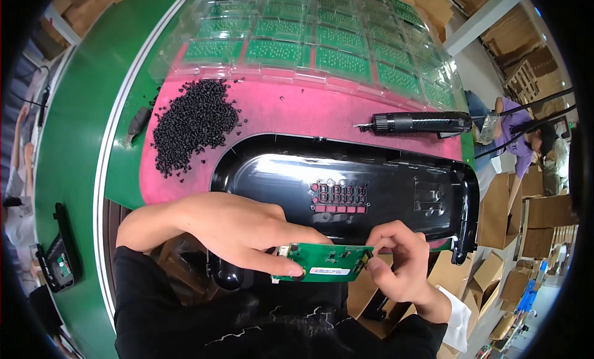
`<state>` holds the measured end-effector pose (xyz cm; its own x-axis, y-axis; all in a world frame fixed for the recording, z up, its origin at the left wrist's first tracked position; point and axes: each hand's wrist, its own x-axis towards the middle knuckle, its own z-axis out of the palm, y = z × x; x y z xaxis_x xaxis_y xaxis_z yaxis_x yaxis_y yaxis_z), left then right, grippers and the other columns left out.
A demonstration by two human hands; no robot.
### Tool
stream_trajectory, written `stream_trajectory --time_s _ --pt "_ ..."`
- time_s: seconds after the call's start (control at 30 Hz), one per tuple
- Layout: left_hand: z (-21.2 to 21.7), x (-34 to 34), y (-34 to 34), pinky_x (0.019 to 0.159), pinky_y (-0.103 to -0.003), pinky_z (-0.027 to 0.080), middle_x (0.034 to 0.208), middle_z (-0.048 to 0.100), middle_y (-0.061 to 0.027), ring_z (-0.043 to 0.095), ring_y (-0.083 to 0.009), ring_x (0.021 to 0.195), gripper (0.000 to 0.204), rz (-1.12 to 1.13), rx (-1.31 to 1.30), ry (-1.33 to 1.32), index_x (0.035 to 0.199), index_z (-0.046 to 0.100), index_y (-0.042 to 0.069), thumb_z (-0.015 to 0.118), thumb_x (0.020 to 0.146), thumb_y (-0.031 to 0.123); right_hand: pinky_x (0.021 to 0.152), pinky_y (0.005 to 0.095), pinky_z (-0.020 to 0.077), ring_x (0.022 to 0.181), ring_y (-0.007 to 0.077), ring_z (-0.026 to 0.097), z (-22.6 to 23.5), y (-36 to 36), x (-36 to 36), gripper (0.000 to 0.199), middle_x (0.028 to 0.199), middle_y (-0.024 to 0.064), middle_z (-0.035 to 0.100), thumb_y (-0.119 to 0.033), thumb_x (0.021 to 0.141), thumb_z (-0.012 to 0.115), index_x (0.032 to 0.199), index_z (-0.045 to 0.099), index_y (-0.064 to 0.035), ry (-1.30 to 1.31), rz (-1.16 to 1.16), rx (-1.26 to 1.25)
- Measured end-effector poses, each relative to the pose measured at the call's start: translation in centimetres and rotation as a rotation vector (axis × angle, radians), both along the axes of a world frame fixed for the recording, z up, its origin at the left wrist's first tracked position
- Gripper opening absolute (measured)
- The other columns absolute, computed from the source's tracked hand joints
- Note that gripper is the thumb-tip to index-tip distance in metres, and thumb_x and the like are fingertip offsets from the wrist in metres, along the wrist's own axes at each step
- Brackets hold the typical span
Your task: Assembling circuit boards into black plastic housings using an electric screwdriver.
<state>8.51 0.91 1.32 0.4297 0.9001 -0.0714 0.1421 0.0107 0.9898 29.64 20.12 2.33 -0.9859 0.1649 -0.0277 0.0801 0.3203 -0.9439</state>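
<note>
A green circuit board [325,260] with a white label is held level over the near edge of the black plastic housing [278,179]. My left hand [238,229] grips its left end, thumb on the near face and fingers behind. At the board's right end, my right hand [399,260] pinches near a small dark component with thumb and forefinger. The housing lies hollow side up, with digit-shaped cutouts in its middle and a slotted patch toward its right.
On the pink mat [272,108] lie a heap of small black screws [193,125] and a black electric screwdriver [421,123]. Clear trays [309,43] of green boards stand behind. Another black housing [59,251] rests on the green conveyor at left. A person in purple [516,136] bends at right.
</note>
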Motion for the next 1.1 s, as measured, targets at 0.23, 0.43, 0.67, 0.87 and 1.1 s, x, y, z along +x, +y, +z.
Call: stream_trajectory --time_s 0.23,0.43,0.67,0.87,1.1 --pt "0.5 -0.1 0.3 0.052 -0.026 0.050 0.073 0.068 -0.0064 0.064 -0.0167 0.056 0.048 0.348 0.143 0.229 0.125 0.059 0.005 0.076 0.083 0.020 0.061 0.0181 0.0473 0.064 0.0058 0.060 0.1 0.8 0.1 0.017 0.070 0.0044 0.065 0.003 0.078 0.058 0.094 0.055 0.0044 -0.191 -0.176 -0.298" --pt "0.0 0.1 1.1 0.053 -0.026 0.051 0.077 0.059 -0.0033 0.059 -0.0135 0.064 0.064 0.693 0.267 0.428 0.123 0.061 0.006 0.087 0.065 0.014 0.059 0.0188 0.0486 0.063 0.0061 0.059 -0.5 2.0 -0.7 0.012 0.075 0.0051 0.065 0.005 0.089 0.057 0.101 0.053 0.0051 -0.150 -0.293 -0.434" --pt "-0.1 0.0 1.1 0.054 -0.027 0.051 0.080 0.060 -0.0064 0.060 -0.0156 0.067 0.060 0.707 0.264 0.599 0.117 0.062 0.002 0.086 0.065 0.018 0.082 0.0292 0.0452 0.096 0.0203 0.058 -1.1 4.6 -2.3 0.068 0.104 0.0093 0.061 -0.013 0.059 0.087 0.119 0.058 -0.0025 -0.087 0.048 0.140" --pt "-0.4 -0.4 1.8 0.058 -0.031 0.050 0.082 0.061 -0.0078 0.059 -0.0199 0.065 0.056 0.703 0.244 0.698 0.110 0.063 -0.001 0.086 0.065 0.023 0.094 0.0377 0.0420 0.105 0.0298 0.051 -1.8 5.4 -3.8 0.060 0.117 0.0109 0.055 -0.010 0.060 0.083 0.116 0.061 -0.0033 0.078 0.050 0.463" --pt "-0.5 -0.3 2.0 0.063 -0.035 0.049 0.081 0.056 -0.0079 0.058 -0.0242 0.071 0.057 0.673 0.213 0.799 0.110 0.060 0.000 0.084 0.066 0.026 0.095 0.0395 0.0408 0.108 0.0314 0.048 -2.3 5.3 -3.7 0.063 0.119 0.0118 0.053 -0.009 0.060 0.082 0.119 0.059 -0.0024 0.068 0.046 0.500"
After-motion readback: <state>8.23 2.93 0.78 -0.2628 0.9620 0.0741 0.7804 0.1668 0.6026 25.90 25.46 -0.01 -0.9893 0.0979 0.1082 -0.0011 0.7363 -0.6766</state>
